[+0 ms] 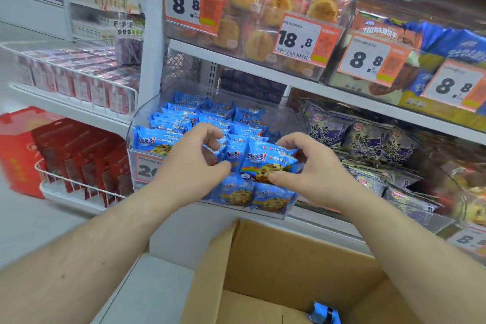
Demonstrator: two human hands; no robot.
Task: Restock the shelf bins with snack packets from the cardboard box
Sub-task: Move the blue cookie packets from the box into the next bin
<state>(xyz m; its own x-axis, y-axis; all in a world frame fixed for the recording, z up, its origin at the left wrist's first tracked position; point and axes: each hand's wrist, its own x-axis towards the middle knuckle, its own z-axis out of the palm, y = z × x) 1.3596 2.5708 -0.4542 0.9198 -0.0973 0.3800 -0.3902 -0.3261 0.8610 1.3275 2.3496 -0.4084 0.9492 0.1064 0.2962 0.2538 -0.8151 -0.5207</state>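
My right hand (pixel 310 173) pinches a glossy blue packet (pixel 268 163) printed 趣多多 with a chip cookie, over the clear plastic bin (pixel 143 116) of identical packets, while my left hand (pixel 194 163) curls against its neighbours, grip unclear, above the brown cardboard box (pixel 289 258).

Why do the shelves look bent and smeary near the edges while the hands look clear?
Head view: the wide lens bows the shelf edge. The red boxes at far left are smeared, probably by head motion. The left hand, right hand and blue packets are sharp. Soft glare sits on the clear bin. Lighting is even, with no hard shadows.
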